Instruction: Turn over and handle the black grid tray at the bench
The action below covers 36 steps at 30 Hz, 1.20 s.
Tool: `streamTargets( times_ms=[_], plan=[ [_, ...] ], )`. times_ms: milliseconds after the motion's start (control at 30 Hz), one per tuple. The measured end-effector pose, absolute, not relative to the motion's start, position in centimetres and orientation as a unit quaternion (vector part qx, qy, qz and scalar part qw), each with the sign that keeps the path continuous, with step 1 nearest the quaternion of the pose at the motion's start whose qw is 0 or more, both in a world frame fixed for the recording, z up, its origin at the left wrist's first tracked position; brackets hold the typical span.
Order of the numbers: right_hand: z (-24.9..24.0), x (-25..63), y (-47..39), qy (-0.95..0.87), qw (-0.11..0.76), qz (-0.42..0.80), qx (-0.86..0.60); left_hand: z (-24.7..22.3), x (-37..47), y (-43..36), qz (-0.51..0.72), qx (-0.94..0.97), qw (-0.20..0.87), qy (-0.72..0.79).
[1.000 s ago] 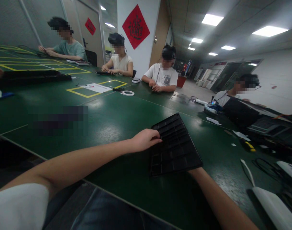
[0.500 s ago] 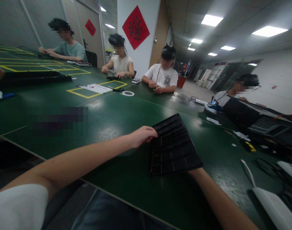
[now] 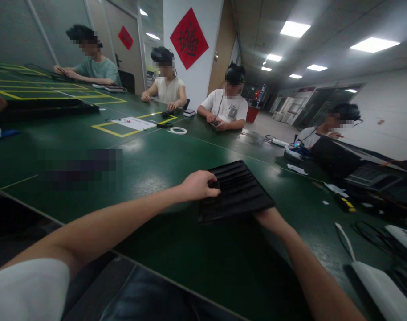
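1. Here's the black compartment tray, up over the green table, in front of the person.
2. Ribbed face up and tilted, near edge climbing rightward, far right edge slanting away to the left; foreshortening hides which axis is longer.
3. Right hand supports the lower right corner from beneath, fingers hidden, so the grip can't be told.
4. And the left hand, at the left side: thumb and forefinger parted around something dark, hold unclear.

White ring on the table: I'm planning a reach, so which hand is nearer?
Left. The left hand is on the wearer's side of the white ring; the right hand is farther back and farther right.
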State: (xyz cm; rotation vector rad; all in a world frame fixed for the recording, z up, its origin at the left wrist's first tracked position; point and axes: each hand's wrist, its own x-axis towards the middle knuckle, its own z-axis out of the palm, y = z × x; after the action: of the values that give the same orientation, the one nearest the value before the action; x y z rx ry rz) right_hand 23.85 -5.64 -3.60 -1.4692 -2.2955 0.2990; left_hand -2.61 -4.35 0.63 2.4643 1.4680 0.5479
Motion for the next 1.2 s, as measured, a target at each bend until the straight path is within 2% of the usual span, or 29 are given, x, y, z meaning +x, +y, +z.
streamTargets(
  times_ms=[167, 300, 500, 667, 800, 867, 967, 1067, 1133, 1200],
  plan=[
    [-2.5, 30.4, -3.9, -0.712, 0.099, 0.004, -0.695, 1.5, -7.8, -0.4, 0.091, 0.749, 0.03, 0.656],
    [-3.4, 34.2, -3.5, -0.641, 0.037, 0.032, -0.766, 1.9, -11.3, 1.6, 0.046, 0.684, -0.004, 0.728],
    [-3.7, 35.8, -3.2, -0.564, 0.002, 0.03, -0.825, 1.9, -13.9, 2.0, 0.031, 0.68, 0.016, 0.732],
    [-3.3, 35.1, -3.4, -0.615, -0.029, 0.069, -0.785, 1.2, -13.2, 1.9, 0.033, 0.697, 0.005, 0.716],
    [-3.3, 30.7, -3.8, -0.685, 0.045, 0.05, -0.725, 0.1, -9.8, 1.3, 0.061, 0.741, 0.018, 0.668],
    [-3.4, 27.6, -4.2, -0.733, 0.101, 0.078, -0.668, -0.6, -7.5, 0.4, 0.107, 0.78, 0.04, 0.616],
    [-3.9, 23.3, -5.2, -0.778, 0.23, 0.206, -0.548, -1.5, -4.2, -1.5, 0.188, 0.814, 0.094, 0.542],
    [-5.2, 20.9, -5.9, -0.741, 0.36, 0.349, -0.447, -1.7, -2.3, -3.4, 0.244, 0.831, 0.144, 0.48],
    [-6.1, 20.2, -6.0, -0.711, 0.401, 0.39, -0.425, -1.6, -1.8, -4.4, 0.259, 0.833, 0.177, 0.456],
    [-6.8, 20.0, -5.8, -0.715, 0.405, 0.396, -0.41, -1.4, -1.6, -5.0, 0.272, 0.831, 0.207, 0.44]
  ],
)
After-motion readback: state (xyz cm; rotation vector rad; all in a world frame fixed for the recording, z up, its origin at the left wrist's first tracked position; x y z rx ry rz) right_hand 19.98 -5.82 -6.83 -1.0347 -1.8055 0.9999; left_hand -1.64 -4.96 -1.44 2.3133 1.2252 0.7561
